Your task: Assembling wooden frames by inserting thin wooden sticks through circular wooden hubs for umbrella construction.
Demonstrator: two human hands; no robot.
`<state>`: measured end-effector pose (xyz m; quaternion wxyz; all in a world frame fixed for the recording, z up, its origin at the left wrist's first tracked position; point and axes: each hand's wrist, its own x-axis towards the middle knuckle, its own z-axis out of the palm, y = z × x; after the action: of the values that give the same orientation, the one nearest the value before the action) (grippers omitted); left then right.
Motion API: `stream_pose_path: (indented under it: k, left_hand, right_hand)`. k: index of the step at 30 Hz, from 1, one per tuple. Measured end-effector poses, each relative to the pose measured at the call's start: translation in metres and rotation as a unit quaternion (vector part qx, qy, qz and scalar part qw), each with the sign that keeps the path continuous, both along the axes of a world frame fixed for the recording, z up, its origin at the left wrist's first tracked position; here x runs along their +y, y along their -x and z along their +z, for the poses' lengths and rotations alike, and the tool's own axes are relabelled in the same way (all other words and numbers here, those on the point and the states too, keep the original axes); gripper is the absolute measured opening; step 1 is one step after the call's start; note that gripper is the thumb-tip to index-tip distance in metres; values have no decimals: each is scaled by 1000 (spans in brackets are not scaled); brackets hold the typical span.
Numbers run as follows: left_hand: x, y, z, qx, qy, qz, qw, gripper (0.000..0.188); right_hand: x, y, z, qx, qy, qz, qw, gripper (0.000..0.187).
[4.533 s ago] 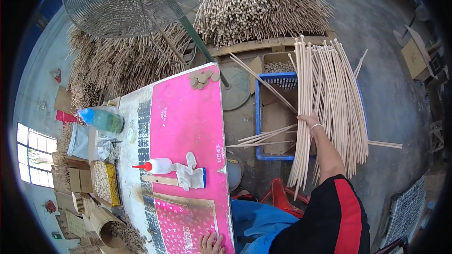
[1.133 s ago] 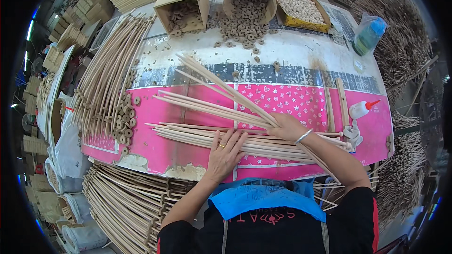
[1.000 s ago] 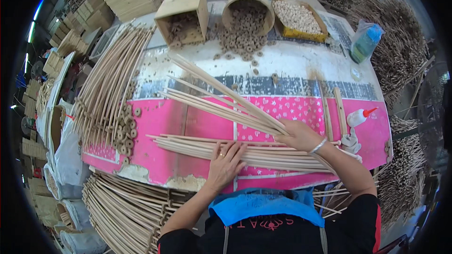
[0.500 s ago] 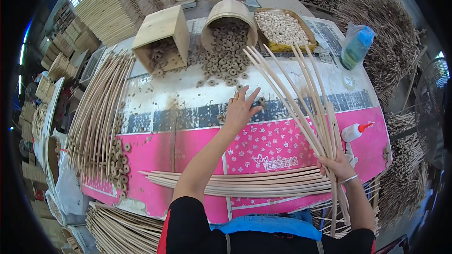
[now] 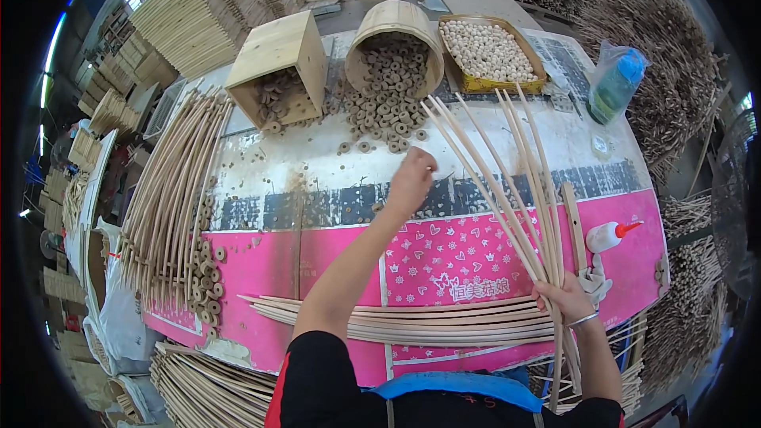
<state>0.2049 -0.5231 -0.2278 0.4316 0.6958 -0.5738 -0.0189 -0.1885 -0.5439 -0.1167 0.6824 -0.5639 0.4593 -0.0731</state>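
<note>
"What do the hands hold?"

"The right hand (image 5: 564, 299) is closed around slim, pale wooden sticks (image 5: 550, 250), fanned toward the table's (image 5: 261, 257) far edge. The left hand (image 5: 412, 180) curls near brown rings (image 5: 390, 99); whether it pinches one, I can't tell."

"How many?"

"At least five fanned; another bundle (image 5: 444, 323) lies along the near edge. Toward the far edge: one box (image 5: 277, 43), one tub (image 5: 388, 20), one bead tray (image 5: 501, 85). By the right edge, one white bottle (image 5: 602, 238)."

The right hand (image 5: 564, 299) grips fanned wooden rods (image 5: 545, 255) while the curled left hand (image 5: 412, 181) hangs near brown rings (image 5: 390, 83).
</note>
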Motion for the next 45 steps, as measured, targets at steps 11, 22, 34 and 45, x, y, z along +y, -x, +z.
stream_pose_path:
  k: [11,22,34,45]
  left_hand:
    - [-10,-18,-8,-142,-125,151,970,31]
    - [25,-78,7,203,-10,119,972,18]
    - [118,-35,4,-104,-124,123,979,28]
    - [144,-46,18,599,18,53,799,30]
  right_hand:
    - [5,-6,-5,-2,13,12,1000,20]
    - [14,0,-8,-9,10,-1,1000,19]
    - [19,-6,-10,19,35,53,998,22]
    - [-8,21,-25,62,317,112,940,39]
